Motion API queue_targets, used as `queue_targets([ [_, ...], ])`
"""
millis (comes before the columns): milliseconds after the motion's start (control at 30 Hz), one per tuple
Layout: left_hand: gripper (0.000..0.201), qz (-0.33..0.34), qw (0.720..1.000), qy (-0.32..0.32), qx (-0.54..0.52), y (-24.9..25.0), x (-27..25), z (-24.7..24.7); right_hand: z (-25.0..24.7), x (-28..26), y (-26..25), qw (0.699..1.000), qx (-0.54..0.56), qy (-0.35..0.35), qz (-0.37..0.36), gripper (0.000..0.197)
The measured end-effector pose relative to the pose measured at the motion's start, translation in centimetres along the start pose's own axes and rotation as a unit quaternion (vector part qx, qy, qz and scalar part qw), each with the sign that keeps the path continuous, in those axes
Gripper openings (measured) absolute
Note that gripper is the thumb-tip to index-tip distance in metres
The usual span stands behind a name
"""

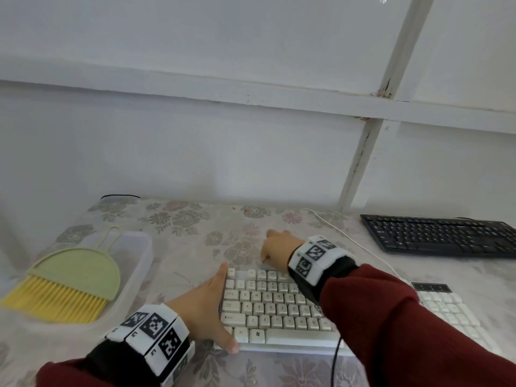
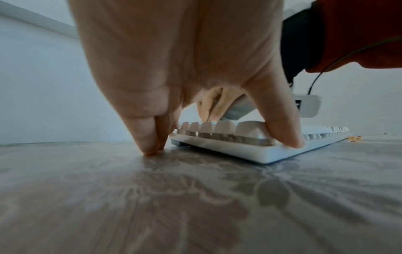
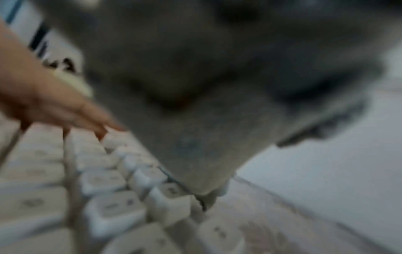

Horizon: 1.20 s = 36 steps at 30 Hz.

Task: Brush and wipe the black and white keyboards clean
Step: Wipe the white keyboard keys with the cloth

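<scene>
the right hand pinches a grey cloth, wiping the white keyboard's top row; the left hand, fingers spread, steadies its left edge. next, i think, lower rows.

A plain home-like room; a tabletop under a floral cloth against a bare white wall; a green dust brush in a plastic tub at nine o'clock.
</scene>
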<state>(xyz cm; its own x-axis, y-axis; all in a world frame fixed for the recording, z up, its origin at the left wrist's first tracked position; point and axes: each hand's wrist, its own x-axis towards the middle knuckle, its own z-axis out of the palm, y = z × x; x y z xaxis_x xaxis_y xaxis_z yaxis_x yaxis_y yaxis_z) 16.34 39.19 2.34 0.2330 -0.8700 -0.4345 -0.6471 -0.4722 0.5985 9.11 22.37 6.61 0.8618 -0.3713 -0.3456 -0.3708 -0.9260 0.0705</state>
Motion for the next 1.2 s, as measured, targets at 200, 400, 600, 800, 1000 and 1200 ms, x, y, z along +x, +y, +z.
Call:
queue_targets([
  [200, 0.157, -0.022, 0.999, 0.006, 0.026, -0.1, 0.3, 0.3, 0.7, -2.0, -0.1, 0.988, 0.141, 0.038, -0.042, 0.027],
  [400, 0.142, -0.038, 0.998, 0.017, 0.036, -0.6, 0.7, 0.5, 2.8, -3.2, 1.7, 0.984, 0.172, 0.043, -0.010, 0.036],
  [600, 0.139, -0.038, 0.999, 0.018, 0.028, -0.3, 0.4, 0.5, 2.5, -2.9, 3.4, 0.991, 0.115, 0.060, 0.022, 0.028],
  [800, 0.137, -0.032, 0.999, 0.022, 0.027, -0.3, 0.4, 0.6, 2.3, -4.1, 3.8, 0.998, 0.053, 0.040, 0.020, 0.029],
  [1000, 0.138, -0.034, 0.999, 0.024, 0.017, -0.3, 0.5, 0.6, 2.0, -3.7, 1.9, 0.997, -0.060, 0.017, 0.042, 0.016],
  [1200, 0.137, -0.036, 0.999, 0.021, 0.022, -0.3, 0.4, 0.6, 2.0, -2.0, 3.4, 0.998, -0.003, -0.007, 0.064, 0.023],
])
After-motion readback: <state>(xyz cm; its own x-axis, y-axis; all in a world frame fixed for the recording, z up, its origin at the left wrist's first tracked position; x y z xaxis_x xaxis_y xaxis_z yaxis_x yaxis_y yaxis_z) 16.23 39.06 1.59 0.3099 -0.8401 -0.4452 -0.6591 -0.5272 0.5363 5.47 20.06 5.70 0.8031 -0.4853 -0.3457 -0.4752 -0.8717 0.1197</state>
